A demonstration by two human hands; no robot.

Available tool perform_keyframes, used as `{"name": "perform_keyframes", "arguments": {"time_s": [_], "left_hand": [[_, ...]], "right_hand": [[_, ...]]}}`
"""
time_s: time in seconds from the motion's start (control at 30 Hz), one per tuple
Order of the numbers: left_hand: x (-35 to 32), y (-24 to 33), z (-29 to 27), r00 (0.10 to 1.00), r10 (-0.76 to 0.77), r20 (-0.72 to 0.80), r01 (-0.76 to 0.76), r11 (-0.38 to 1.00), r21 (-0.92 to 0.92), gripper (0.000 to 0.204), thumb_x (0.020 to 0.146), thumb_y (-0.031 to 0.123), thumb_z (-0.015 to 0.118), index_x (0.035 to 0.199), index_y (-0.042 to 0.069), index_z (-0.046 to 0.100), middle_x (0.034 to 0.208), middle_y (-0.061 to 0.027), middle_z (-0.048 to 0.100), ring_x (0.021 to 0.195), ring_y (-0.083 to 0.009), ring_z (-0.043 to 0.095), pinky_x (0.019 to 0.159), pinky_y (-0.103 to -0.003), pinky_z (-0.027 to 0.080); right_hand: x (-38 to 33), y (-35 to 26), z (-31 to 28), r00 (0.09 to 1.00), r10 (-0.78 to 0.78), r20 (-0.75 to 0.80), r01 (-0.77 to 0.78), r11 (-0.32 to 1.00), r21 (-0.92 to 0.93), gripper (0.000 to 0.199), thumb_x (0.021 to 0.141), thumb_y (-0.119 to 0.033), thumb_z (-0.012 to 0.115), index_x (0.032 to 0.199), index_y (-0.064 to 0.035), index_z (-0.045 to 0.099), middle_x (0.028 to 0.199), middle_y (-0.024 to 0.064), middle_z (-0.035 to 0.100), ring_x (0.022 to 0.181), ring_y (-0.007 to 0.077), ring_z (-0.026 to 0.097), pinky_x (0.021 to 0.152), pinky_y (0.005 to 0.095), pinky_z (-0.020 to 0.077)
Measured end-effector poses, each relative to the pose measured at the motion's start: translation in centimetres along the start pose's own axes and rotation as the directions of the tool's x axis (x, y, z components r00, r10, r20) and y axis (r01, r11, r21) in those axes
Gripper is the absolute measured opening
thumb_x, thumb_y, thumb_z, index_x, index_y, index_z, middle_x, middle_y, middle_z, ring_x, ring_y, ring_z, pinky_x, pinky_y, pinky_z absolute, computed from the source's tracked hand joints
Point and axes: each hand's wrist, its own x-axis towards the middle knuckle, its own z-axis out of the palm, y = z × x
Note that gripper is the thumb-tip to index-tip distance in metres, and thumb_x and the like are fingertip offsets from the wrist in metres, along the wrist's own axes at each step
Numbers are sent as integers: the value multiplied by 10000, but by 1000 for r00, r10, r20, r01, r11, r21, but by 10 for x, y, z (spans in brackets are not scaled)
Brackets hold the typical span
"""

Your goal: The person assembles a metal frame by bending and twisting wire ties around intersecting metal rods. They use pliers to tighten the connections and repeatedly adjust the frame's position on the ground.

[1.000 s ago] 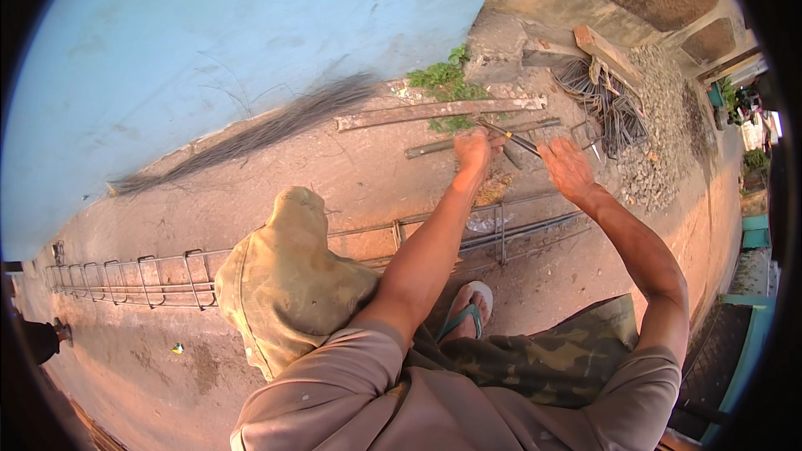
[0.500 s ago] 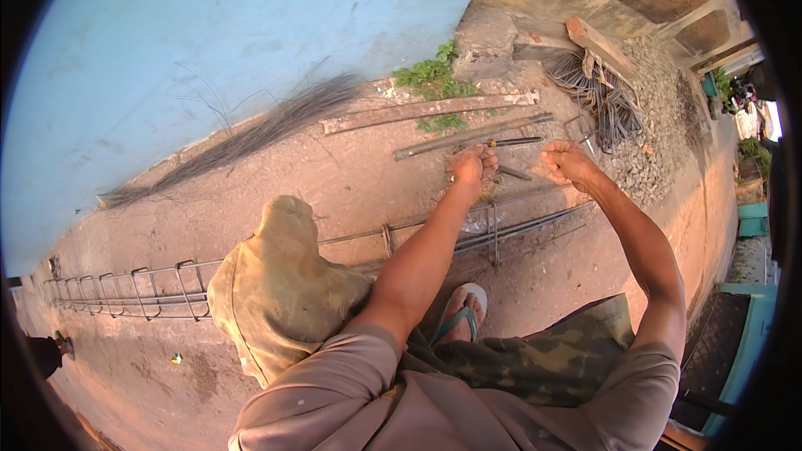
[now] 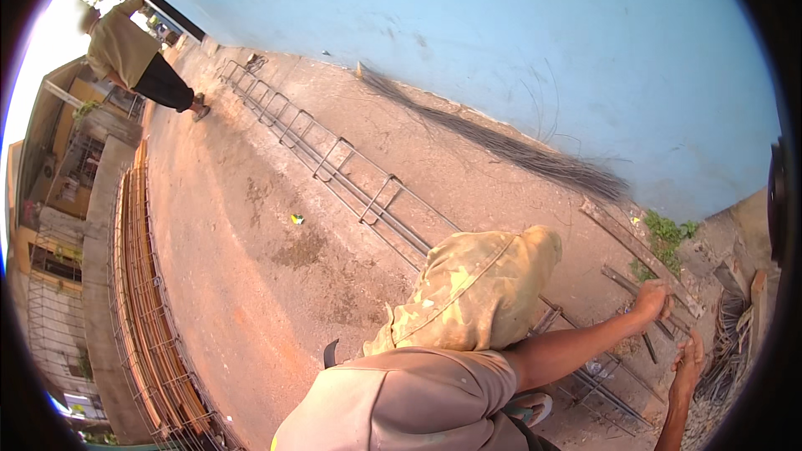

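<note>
Rebar cage (image 3: 344,177) slants more steeply in view than before; whether the hands (image 3: 653,301) pinch anything, I cannot tell.

We note matt metal in the rebar frame (image 3: 393,220) and the wire bundle (image 3: 501,145), smooth matt paint on the wall (image 3: 501,25), rough, dusty ground (image 3: 234,276), and creased cloth in the trousers (image 3: 468,292) and shirt (image 3: 401,401).

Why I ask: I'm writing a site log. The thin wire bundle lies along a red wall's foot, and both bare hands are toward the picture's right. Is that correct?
Not quite: in the head view the wall is light blue, not red. The thin wire bundle does lie along its foot, with left hand and right hand toward the right.
</note>
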Motion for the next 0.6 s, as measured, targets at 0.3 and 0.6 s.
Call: {"name": "perform_keyframes", "arguments": {"time_s": [0.3, 0.6], "left_hand": [[7, 65, -12, 992, 117, -41, -121, 986, -111, 169, 883, 127, 480, 817, -6, 562, 594, -88, 551, 419, -170, 507, 371, -331, 419], [9, 52, -24, 958, 225, -177, -235, 971, -37, 213, 877, 180, 462, 779, 5, 535, 584, -70, 480, 419, -181, 489, 362, -342, 397]], "right_hand": [[22, -51, 57, 974, -50, 221, 56, 998, -22, 520, 961, -304, 581, 1337, 39, 475, 846, 60, 582, 616, 67, 477, 491, 215, 363], [19, -32, 60, 991, 41, 129, -47, 998, 43, 445, 970, -313, 568, 1270, 12, 518, 812, 28, 554, 643, 72, 478, 502, 224, 365]]}}
